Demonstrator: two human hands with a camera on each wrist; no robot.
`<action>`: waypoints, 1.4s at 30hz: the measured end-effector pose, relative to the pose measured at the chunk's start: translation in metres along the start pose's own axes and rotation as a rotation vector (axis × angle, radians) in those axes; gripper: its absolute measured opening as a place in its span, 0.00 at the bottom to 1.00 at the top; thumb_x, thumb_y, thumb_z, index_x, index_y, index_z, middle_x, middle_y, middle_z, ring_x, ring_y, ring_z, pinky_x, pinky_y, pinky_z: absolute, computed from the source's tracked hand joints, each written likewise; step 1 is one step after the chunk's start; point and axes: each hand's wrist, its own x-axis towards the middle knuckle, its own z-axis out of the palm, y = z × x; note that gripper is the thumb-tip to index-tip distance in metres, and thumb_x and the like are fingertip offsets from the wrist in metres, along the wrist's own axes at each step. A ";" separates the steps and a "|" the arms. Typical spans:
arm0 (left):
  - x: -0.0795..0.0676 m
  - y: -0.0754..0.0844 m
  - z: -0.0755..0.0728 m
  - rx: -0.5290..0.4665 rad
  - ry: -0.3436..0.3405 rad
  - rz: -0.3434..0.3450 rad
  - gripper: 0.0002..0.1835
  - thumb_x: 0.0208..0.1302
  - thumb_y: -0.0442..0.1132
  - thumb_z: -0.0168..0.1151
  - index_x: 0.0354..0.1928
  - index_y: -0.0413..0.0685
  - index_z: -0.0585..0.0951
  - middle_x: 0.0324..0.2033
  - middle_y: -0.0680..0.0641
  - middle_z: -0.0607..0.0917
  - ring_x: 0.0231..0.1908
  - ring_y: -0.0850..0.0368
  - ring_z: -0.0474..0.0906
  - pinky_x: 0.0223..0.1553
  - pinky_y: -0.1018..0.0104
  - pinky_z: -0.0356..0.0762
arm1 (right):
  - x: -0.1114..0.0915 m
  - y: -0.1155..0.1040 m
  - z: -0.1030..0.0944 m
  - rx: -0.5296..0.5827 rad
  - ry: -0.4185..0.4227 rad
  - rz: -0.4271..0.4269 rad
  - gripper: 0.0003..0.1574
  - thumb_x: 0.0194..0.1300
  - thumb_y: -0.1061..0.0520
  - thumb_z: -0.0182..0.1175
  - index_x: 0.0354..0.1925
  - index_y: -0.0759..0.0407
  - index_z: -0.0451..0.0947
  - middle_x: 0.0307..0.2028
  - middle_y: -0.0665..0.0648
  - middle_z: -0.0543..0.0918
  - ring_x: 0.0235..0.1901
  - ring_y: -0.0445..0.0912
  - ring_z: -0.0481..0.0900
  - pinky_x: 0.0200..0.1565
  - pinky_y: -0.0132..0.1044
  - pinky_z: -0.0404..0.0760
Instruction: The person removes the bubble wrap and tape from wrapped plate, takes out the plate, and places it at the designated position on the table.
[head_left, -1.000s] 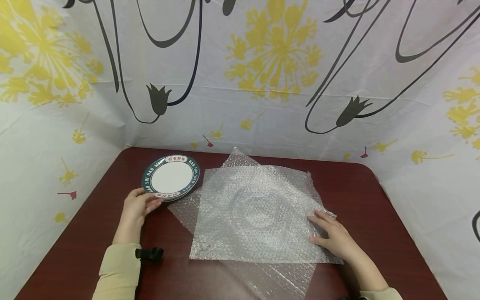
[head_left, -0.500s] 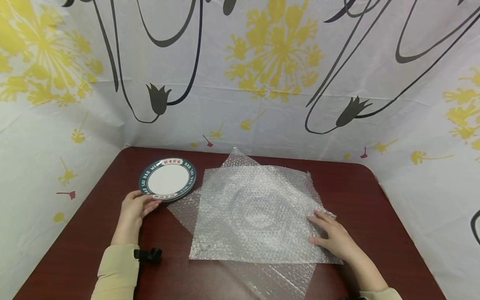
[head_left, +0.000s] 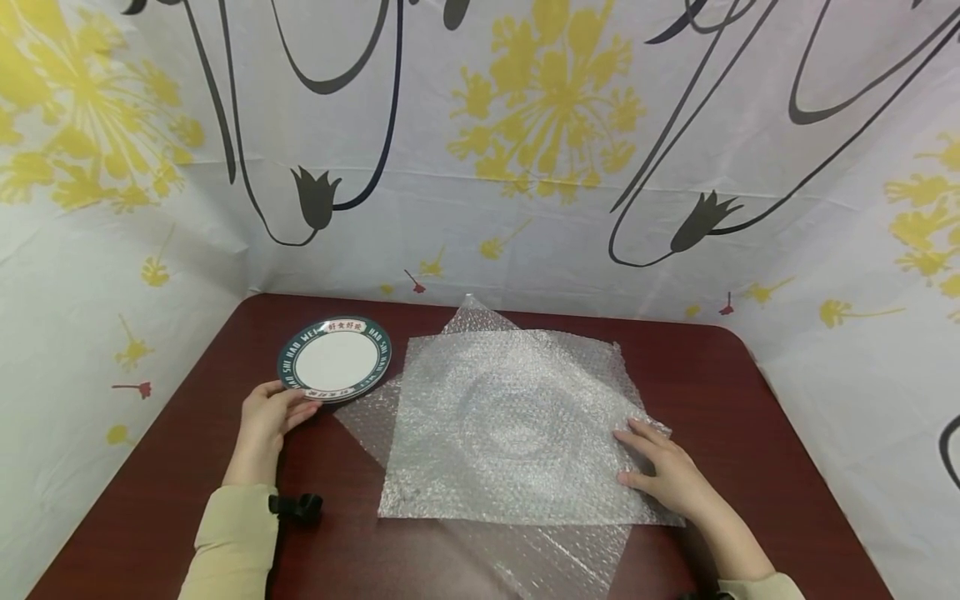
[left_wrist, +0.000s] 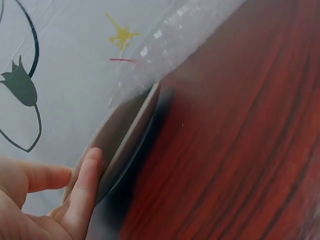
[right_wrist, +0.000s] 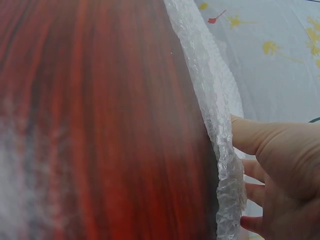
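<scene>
At the table's left back, my left hand (head_left: 268,421) pinches the near rim of a round plate (head_left: 337,361) with a white centre and a green lettered border. In the left wrist view the plate (left_wrist: 120,132) is seen edge-on, thumb on one side and fingers on the other. A second edge shows below its rim; I cannot tell whether that is another plate. My right hand (head_left: 663,471) rests with spread fingers on the right edge of a bubble wrap sheet (head_left: 480,475). A faint round outline shows in the middle of the sheet; what lies under it is hidden.
Another bubble wrap sheet (head_left: 555,554) lies turned at an angle beneath the top one, corners sticking out. The dark red wooden table (head_left: 360,550) has rounded back corners. A white patterned cloth (head_left: 480,208) hangs close around its back and sides.
The plate has moved slightly left and tilted a little flatter, together with my left hand. My right hand and the bubble wrap have stayed in place.
</scene>
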 end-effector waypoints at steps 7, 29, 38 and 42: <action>0.003 0.001 -0.002 0.144 -0.020 0.029 0.35 0.69 0.31 0.52 0.72 0.31 0.48 0.25 0.48 0.82 0.25 0.56 0.85 0.32 0.63 0.84 | 0.000 0.003 0.002 0.023 -0.004 0.004 0.44 0.53 0.44 0.70 0.64 0.59 0.70 0.68 0.68 0.61 0.65 0.69 0.56 0.55 0.72 0.59; 0.010 -0.006 0.001 0.428 -0.010 0.118 0.40 0.67 0.30 0.50 0.72 0.31 0.38 0.20 0.48 0.81 0.18 0.58 0.80 0.22 0.67 0.82 | -0.002 0.000 0.001 0.024 0.005 -0.004 0.43 0.54 0.45 0.70 0.64 0.59 0.70 0.67 0.68 0.61 0.64 0.69 0.57 0.55 0.71 0.61; 0.008 -0.004 0.000 0.450 -0.029 0.131 0.40 0.68 0.30 0.50 0.72 0.30 0.38 0.21 0.48 0.81 0.19 0.57 0.81 0.21 0.67 0.81 | -0.002 0.000 -0.001 -0.027 0.005 -0.015 0.43 0.53 0.42 0.69 0.63 0.58 0.72 0.66 0.68 0.64 0.63 0.69 0.60 0.54 0.73 0.60; 0.008 -0.005 -0.002 0.475 -0.047 0.129 0.40 0.69 0.31 0.49 0.72 0.30 0.37 0.22 0.47 0.82 0.19 0.57 0.81 0.22 0.67 0.81 | -0.001 0.002 0.000 -0.038 0.004 -0.015 0.43 0.54 0.41 0.69 0.63 0.58 0.72 0.66 0.68 0.64 0.64 0.68 0.60 0.56 0.73 0.56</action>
